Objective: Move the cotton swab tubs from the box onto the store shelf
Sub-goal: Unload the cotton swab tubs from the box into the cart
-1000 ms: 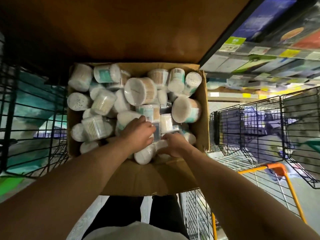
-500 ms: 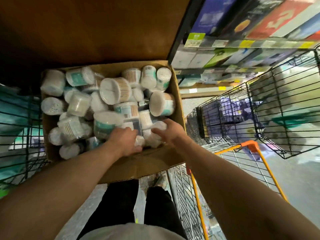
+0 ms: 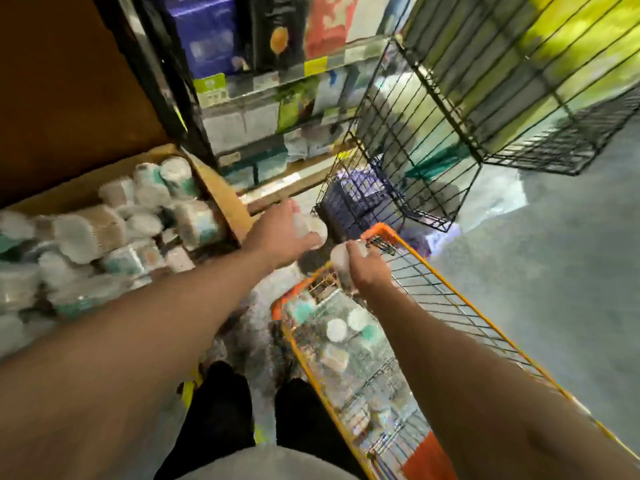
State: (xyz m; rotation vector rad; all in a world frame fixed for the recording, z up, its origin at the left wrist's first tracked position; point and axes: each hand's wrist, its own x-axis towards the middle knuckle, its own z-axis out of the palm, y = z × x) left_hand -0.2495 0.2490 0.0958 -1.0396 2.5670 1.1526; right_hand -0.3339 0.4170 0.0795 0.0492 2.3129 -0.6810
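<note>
Fingers (image 3: 304, 240) of the left hand (image 3: 277, 232) are curled round a white cotton swab tub (image 3: 314, 226) and grip it on its side, just off the right-hand wall of the cardboard box (image 3: 225, 199), close to the middle of the view. At 5 o'clock from it, the right hand (image 3: 367, 277) holds a second tub (image 3: 339, 258), with its fingers (image 3: 358, 252) wrapped over the top. The two tubs are near each other, but blur hides whether they touch. Both are clear of the box and neither is on the store shelf (image 3: 284, 76), which stands farther off at 12 o'clock. Its edge carries price labels and boxed goods stand on it.

The box sits at 9 o'clock with a jumbled heap of tubs (image 3: 90, 233) inside, most lying on their sides, white with teal labels and heavily blurred. An orange-rimmed wire cart (image 3: 382, 231) runs from below the right hand down to 5 o'clock. Round white and teal shapes (image 3: 337, 329) lie in it, too smeared to name with certainty. Black wire baskets (image 3: 433, 140) hang at 1 to 2 o'clock, holding pale and yellow-green packs. Grey floor (image 3: 554, 289) shows at 3 o'clock. Dark trouser legs (image 3: 214, 410) are at 6 o'clock, between the box and the cart.
</note>
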